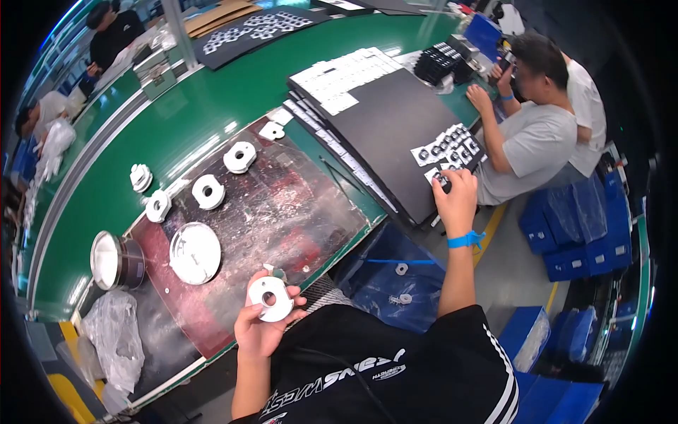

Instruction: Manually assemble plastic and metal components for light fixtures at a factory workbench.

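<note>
My left hand (pixel 260 332) grips a white round disc (pixel 282 305) with a hole in its middle, close to my body at the table's front edge. Out to the right, my right hand (pixel 458 203) has its fingertips closed on a small black part (pixel 444 182). That part is at the near end of a group of white cards carrying black ring-like parts (pixel 452 145). The cards lie on a large dark board (pixel 395 120), the top of a stack. Whether the part touches the board I cannot tell.
White fixtures with holes (pixel 209 191) stand on a stained mat (pixel 282 205). Left of them are a white round lid (pixel 195 253), an open tin (pixel 116 260) and a plastic bag (pixel 116 339). A co-worker (pixel 530 134) sits at the right. A blue lined bin (pixel 388 283) is below the table edge.
</note>
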### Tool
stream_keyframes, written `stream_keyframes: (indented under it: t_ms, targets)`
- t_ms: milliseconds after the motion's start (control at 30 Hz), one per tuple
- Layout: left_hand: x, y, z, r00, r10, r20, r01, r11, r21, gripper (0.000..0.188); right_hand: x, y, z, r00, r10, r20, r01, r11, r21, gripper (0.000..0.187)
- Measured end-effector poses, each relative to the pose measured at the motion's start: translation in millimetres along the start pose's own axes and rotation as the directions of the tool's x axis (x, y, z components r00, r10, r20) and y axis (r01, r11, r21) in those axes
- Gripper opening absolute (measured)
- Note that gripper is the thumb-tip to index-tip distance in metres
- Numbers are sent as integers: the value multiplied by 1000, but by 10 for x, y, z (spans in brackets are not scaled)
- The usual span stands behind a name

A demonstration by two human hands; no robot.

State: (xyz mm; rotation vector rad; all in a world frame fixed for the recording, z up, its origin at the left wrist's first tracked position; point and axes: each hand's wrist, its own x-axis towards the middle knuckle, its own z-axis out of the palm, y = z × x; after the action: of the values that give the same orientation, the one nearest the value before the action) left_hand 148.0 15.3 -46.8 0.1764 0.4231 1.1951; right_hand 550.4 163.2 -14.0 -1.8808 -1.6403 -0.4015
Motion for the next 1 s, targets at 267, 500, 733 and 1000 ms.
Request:
stream_keyframes:
  t_ms: [267,500,733,1000]
  targets:
    - [22,66,82,977,195,-87,-176,967,183,67,-338,-1407,-37,867,-462,189,157,611,776,28]
    - [-29,94,2,858,447,-255,-386,887,255,70,-834,-2489,-52,589,-798,126,152,262,953,33]
    - [-245,168,-112,809,479,-341,-469,875,117,66,-971,-2724,160,524,-840,142,-42,141,989,37]
    - [-196,251,-122,808,445,-387,-442,891,102,64,-1287,-2803,349,641,-701,313,-553,-139,822,47]
